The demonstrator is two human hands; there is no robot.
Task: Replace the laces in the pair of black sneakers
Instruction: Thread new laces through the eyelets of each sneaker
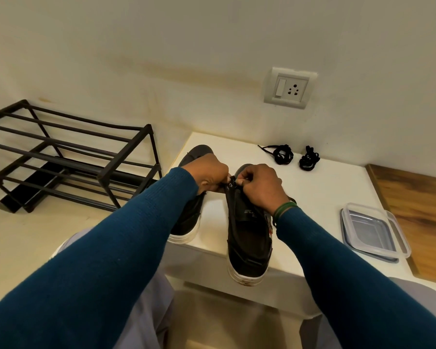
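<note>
Both hands are up at the top of the right shoe (247,238), by the lace holes. The L hand (207,177) & the R hand (259,185) have their fingers curled in tight, and they pinch the shoe's top edge from each side. There may be a lace end between the fingers, but it's too small to tell.

The right shoe sits on the desk (325,187) w/ its heel over the front edge, toward the person. The left shoe (186,217) lies just beside it, partly under the L arm. Two little black lace bundles (283,154) (308,161) lie at the back of the desk near the wall, well apart from the hands.

So the step is prob. work on the right shoe's lace holes. I can't tell if it's pulling an old lace out or poking a new one in.

Next move, I think: hold the flap firm w/ one hand & feed or pull the lace through one hole w/ the other, slow, so it doesn't twist. The left shoe will need the same.

Off to the side are a clear box (370,230), a black rack (73,157) & a wall plug (290,88).
</note>
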